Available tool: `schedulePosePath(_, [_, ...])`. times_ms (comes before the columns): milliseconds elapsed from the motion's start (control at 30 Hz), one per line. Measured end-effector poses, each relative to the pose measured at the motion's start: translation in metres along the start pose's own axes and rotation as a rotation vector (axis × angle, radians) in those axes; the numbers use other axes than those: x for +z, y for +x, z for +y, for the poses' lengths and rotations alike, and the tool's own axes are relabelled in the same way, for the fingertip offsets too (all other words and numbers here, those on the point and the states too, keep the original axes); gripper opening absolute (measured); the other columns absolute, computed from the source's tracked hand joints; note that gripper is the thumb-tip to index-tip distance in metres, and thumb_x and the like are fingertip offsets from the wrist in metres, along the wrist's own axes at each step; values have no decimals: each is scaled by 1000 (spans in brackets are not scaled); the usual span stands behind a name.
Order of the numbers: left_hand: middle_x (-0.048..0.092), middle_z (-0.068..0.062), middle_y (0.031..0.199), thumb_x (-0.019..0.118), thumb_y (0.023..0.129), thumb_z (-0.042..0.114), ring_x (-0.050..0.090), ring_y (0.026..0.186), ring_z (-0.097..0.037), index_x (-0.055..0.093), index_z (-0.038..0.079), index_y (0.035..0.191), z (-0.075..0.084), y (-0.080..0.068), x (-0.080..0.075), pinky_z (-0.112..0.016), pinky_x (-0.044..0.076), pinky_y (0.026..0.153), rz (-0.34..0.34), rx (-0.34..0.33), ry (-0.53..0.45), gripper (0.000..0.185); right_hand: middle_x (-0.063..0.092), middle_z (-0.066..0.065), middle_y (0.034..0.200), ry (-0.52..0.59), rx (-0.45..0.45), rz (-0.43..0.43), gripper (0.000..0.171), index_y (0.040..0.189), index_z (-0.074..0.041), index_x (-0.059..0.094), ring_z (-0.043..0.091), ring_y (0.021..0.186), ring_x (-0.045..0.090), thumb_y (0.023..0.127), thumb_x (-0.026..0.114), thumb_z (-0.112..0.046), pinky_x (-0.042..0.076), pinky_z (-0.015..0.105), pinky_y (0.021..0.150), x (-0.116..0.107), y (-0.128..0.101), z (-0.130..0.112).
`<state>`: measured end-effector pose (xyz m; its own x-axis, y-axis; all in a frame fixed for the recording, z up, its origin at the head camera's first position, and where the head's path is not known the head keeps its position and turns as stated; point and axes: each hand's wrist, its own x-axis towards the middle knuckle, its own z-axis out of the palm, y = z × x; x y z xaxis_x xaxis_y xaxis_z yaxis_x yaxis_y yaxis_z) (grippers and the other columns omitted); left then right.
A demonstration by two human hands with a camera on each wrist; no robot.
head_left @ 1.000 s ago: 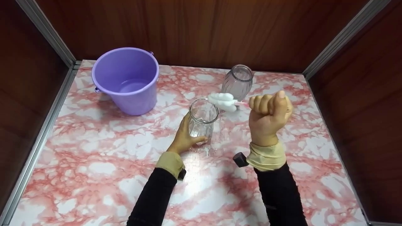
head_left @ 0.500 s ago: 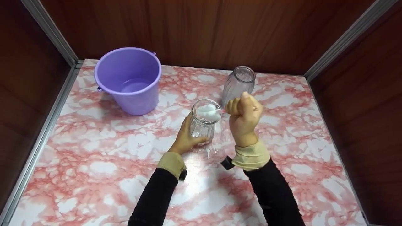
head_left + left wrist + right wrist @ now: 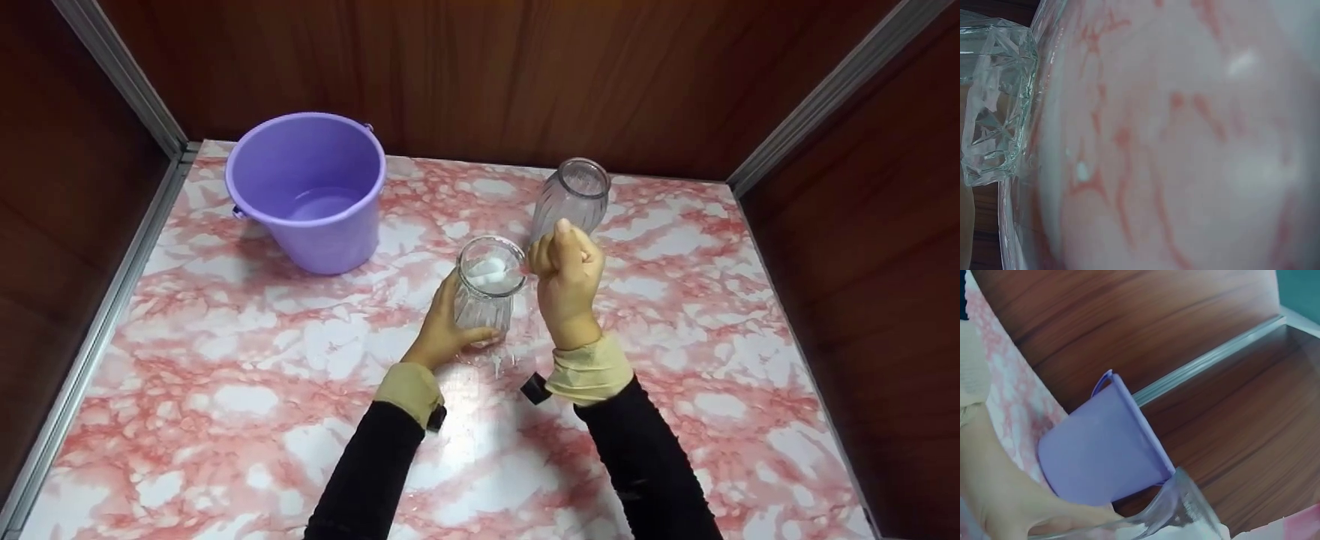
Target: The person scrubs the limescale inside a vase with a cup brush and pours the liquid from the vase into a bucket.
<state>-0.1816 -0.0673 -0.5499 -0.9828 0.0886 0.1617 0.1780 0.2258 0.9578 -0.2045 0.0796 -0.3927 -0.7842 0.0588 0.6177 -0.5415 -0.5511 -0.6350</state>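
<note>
My left hand (image 3: 441,328) grips a clear ribbed glass jar (image 3: 480,307) round its side, near the middle of the table. Its thick base (image 3: 1002,107) fills the left edge of the left wrist view. Inside the jar's mouth sits the white sponge head of a bottle brush (image 3: 487,271). My right hand (image 3: 568,281) holds the brush in a fist just right of the rim, hiding most of the handle. In the right wrist view the pink-and-white handle (image 3: 1300,526) shows at the lower right, beyond the jar's mouth.
A purple bucket (image 3: 322,244) stands at the back left. Behind my right hand is a second glass jar (image 3: 574,199), upright near the back wall. Dark wooden panels (image 3: 465,82) enclose the marbled red-and-white table (image 3: 247,405) at the back and sides. Wet spots (image 3: 499,364) lie near the held jar.
My right hand has moved left and brought the brush from above the jar's right rim down into its mouth. The left hand keeps holding the jar in nearly the same place.
</note>
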Motion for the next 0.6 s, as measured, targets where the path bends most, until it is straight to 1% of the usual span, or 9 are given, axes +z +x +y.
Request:
schedulePosePath(67, [29, -19, 159, 94, 71, 19, 30, 147, -37, 22, 14, 160, -1, 0, 1, -53, 27, 121, -1, 4, -10, 114, 22, -1, 51, -9, 32, 10, 48, 63, -2, 19, 13, 46, 18, 104, 42, -11, 18, 24, 46, -2, -2, 0])
schedulePosePath(133, [28, -18, 160, 94, 71, 18, 30, 147, -37, 22, 14, 160, -1, 0, 1, -52, 26, 121, 2, 3, -16, 115, 26, 0, 54, -36, 63, 13, 42, 66, -3, 25, 13, 49, 21, 103, 44, -9, 20, 24, 49, -2, -4, -2])
schedulePosePath(233, [28, -18, 160, 94, 71, 18, 29, 147, -36, 22, 14, 161, -3, 0, 0, -52, 26, 121, 4, 3, -21, 115, 33, -1, 63, -121, 119, -10, 22, 77, -6, 35, 13, 57, 29, 98, 43, -5, 26, 24, 54, 1, -7, -6])
schedulePosePath(300, [29, -17, 160, 94, 71, 18, 30, 147, -36, 22, 14, 161, -3, 0, 0, -51, 26, 121, 6, 10, -13, 116, 37, 0, 69, -189, 157, -48, 7, 89, -6, 42, 15, 63, 34, 95, 42, -3, 33, 24, 58, 2, -10, -8])
schedulePosePath(333, [29, -17, 160, 94, 71, 17, 30, 147, -36, 22, 13, 161, -3, 0, 0, -50, 26, 121, 6, 15, -9, 116, 38, 1, 72, -227, 173, -77, 4, 94, -6, 44, 16, 65, 36, 95, 41, -4, 36, 25, 60, 1, -11, -8])
schedulePosePath(433, [30, -17, 160, 94, 70, 17, 31, 146, -34, 22, 13, 161, -2, 1, 1, -48, 25, 122, 3, 25, -4, 116, 42, 13, 72, -367, 188, -192, 18, 104, 3, 51, 24, 67, 42, 100, 37, -7, 44, 29, 62, -4, -13, -7])
schedulePosePath(500, [29, -17, 160, 94, 71, 17, 30, 147, -34, 21, 13, 161, -1, 2, 1, -48, 25, 122, -3, 21, -6, 116, 45, 19, 71, -472, 185, -270, 28, 107, 9, 55, 27, 67, 47, 104, 33, -9, 47, 30, 63, -8, -13, -6])
schedulePosePath(567, [27, -16, 161, 94, 72, 19, 29, 147, -34, 19, 13, 161, -2, 2, 1, -49, 24, 122, -11, 19, -7, 117, 50, 20, 71, -565, 180, -331, 35, 108, 11, 58, 26, 69, 51, 108, 31, -10, 48, 30, 65, -11, -14, -7])
schedulePosePath(600, [27, -17, 162, 93, 72, 20, 28, 148, -34, 19, 13, 161, -2, 2, 1, -49, 24, 122, -16, 20, -4, 116, 52, 18, 72, -607, 181, -353, 36, 108, 11, 59, 24, 70, 53, 109, 30, -10, 48, 30, 66, -13, -15, -7])
